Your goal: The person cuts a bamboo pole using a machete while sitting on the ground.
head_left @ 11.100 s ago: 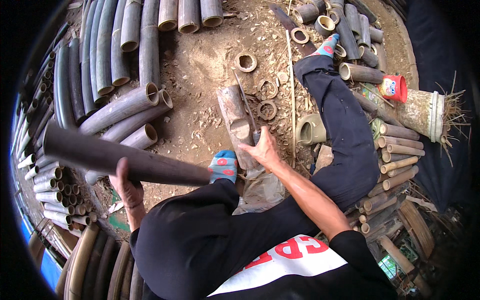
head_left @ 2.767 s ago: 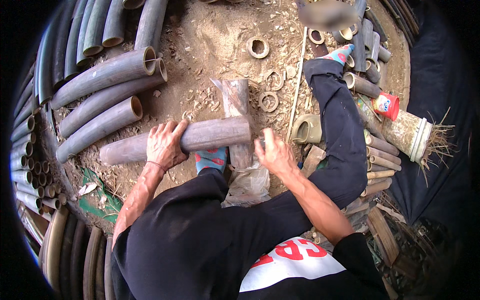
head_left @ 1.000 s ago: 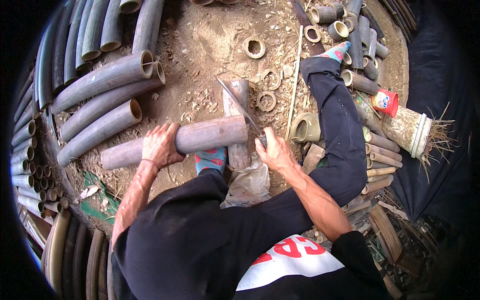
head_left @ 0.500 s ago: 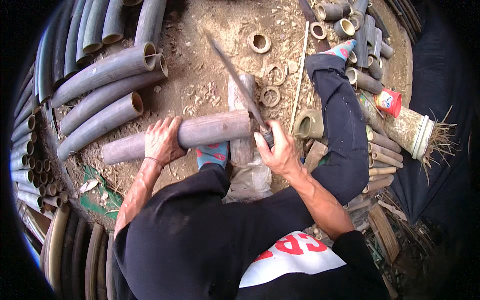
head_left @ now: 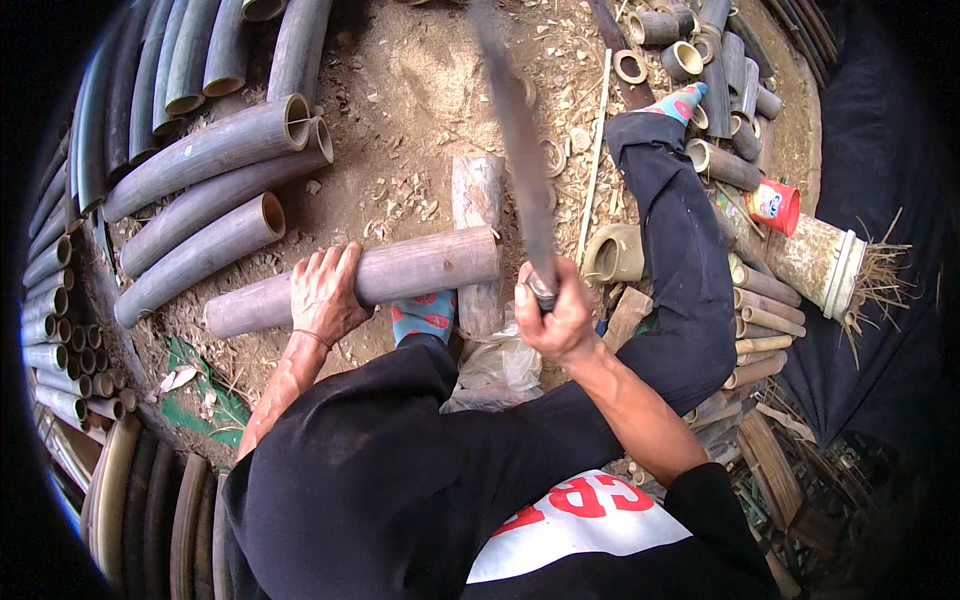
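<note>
1. Your left hand presses, fingers wrapped, on the bamboo pole lying across the wooden block.
2. Your right hand, clenched on the machete, should strike beyond the block, well clear of your left hand.

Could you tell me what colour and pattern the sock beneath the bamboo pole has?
The sock is teal blue with red patches, seen in the head view.

soft even daylight, no harsh shadows, no glare, heavy fisheye bending at the rim, black vignette all round, long blade smeared by motion blur, bamboo pipes at left curved by distortion, centre sharp, dark clothing short on detail
</note>
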